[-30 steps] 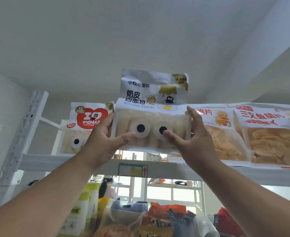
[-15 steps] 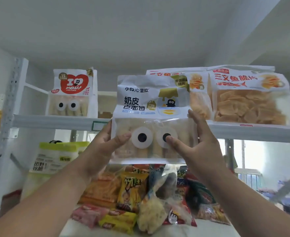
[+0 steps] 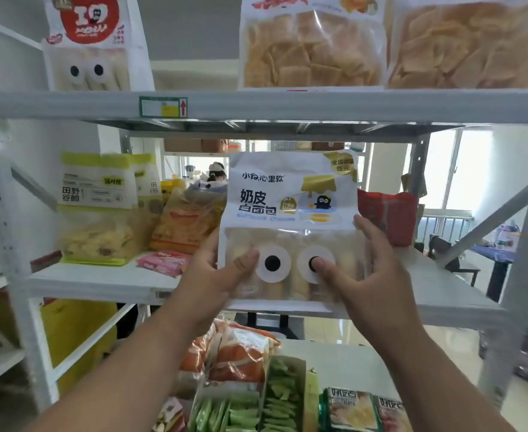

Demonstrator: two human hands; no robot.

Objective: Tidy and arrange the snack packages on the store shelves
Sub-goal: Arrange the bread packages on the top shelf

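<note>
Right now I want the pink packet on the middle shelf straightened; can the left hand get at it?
Probably not yet: the left hand grips the bread bag together with the right hand. The pink packet lies uncovered nearby.

Top-shelf chip bags (image 3: pixel 312 42) cropped above; bread bag's (image 3: pixel 290 226) rear fingers hidden.

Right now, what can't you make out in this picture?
- Bread bag, head view: both sides hidden by the left hand and right hand.
- Heart bag: top cut off by the frame edge.
- Price tag: print too small.
</note>
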